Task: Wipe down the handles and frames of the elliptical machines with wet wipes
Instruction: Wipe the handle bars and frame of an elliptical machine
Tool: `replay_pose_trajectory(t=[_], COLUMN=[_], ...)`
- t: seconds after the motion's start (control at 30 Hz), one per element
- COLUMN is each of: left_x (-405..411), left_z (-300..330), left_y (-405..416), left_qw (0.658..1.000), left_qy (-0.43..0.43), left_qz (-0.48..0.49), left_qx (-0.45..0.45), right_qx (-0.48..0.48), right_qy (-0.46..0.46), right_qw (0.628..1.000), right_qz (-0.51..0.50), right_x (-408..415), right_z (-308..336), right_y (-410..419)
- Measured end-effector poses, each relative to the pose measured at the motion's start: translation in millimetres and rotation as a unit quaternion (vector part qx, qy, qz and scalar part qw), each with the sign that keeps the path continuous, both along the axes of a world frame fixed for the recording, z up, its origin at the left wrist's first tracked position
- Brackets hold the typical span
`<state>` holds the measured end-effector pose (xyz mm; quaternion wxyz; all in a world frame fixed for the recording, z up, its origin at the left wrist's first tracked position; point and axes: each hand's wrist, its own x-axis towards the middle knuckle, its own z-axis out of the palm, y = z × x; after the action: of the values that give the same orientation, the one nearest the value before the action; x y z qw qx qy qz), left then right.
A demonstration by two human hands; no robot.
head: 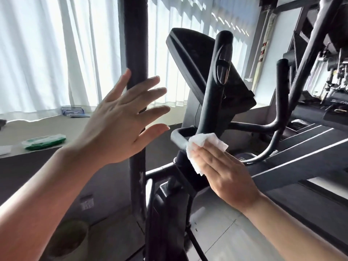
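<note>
The white wet wipe is crumpled and folded over, pressed under the flat fingers of the right hand against the base of the short black handle, which tilts up and away from that hand with a shiny oval sensor plate near its top. The tall padded handle stands upright, scuffed lower down, right in front of the open left hand, thumb touching it. The black frame sits below, between both hands.
</note>
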<state>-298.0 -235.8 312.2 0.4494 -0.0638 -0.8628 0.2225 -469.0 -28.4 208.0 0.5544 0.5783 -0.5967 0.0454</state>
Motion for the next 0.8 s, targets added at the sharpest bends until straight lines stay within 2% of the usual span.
replay_pose_trajectory(t=[0.1,0.23,0.3,0.4,0.53,0.6,0.67,0.73,0.8], left_x=[1,3,5,9,10,9,7,7,7], left_z=[-4,-20,-26,-33,-43,-46,-47,-49,-51], left_y=[1,2,0,-2,-3,-5,-6,-6,-5], left_qw=[1.000,1.000,0.999,0.998,0.996,0.996,0.995,0.995,0.993], left_qy=[0.000,0.008,0.016,0.037,0.037,0.032,0.034,0.035,0.033], left_qz=[0.007,-0.010,-0.025,-0.043,-0.053,-0.052,-0.056,-0.063,-0.070], left_qx=[0.002,0.005,0.016,0.039,0.060,0.065,0.071,0.076,0.084], right_qx=[0.055,0.005,0.088,0.233,0.319,0.354,0.373,0.357,0.313], right_qy=[0.053,-0.002,0.053,0.157,0.238,0.231,0.175,0.136,0.136], right_qw=[0.997,1.000,0.994,0.957,0.914,0.905,0.911,0.924,0.939], right_qz=[-0.013,0.006,-0.021,-0.070,-0.080,-0.050,-0.029,-0.023,-0.042], right_x=[5,15,19,14,13,14,16,20,28], right_z=[33,80,69,45,76,100,122,134,134], right_y=[12,-2,-24,-39,-17,-3,10,20,21])
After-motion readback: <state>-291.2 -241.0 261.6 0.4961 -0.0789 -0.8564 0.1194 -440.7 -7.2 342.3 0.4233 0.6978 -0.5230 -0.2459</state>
